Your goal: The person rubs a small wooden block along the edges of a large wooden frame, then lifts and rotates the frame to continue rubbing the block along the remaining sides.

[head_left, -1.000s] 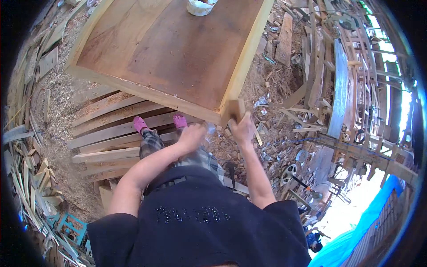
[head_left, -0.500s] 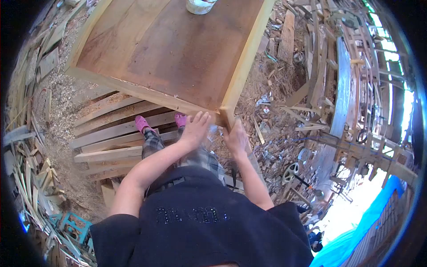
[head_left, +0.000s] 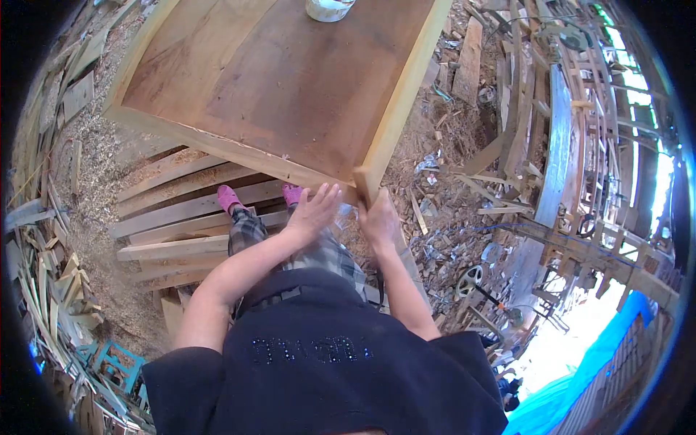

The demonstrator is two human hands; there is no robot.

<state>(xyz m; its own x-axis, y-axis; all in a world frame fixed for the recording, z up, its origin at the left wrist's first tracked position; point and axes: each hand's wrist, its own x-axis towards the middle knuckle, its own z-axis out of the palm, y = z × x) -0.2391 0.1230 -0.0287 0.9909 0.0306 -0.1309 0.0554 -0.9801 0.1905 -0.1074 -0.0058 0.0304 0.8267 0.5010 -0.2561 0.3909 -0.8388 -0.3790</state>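
A large brown wooden panel (head_left: 290, 87) with a raised pale frame lies in front of me. My left hand (head_left: 313, 214) rests against the frame's near rail (head_left: 217, 148), close to the right corner, its fingers stretched out and slightly apart. Wrapped in the fingers of my right hand (head_left: 380, 220) is a small flat wooden block (head_left: 365, 184), tilted up at that same corner. Whether anything covers the block's far face is hidden. On the panel's far part stands a white tub (head_left: 329, 9), cut off by the view's top edge.
Long boards (head_left: 174, 249) lie side by side under my feet, below the panel. Wood scraps and shavings litter the ground. Stacked timber (head_left: 518, 109) and a handwheel (head_left: 469, 281) are on the right; a blue tarp (head_left: 580, 384) hangs at lower right.
The wooden block in my right hand has shifted slightly and now stands more upright at the corner. My left hand has stayed nearly in place on the rail.
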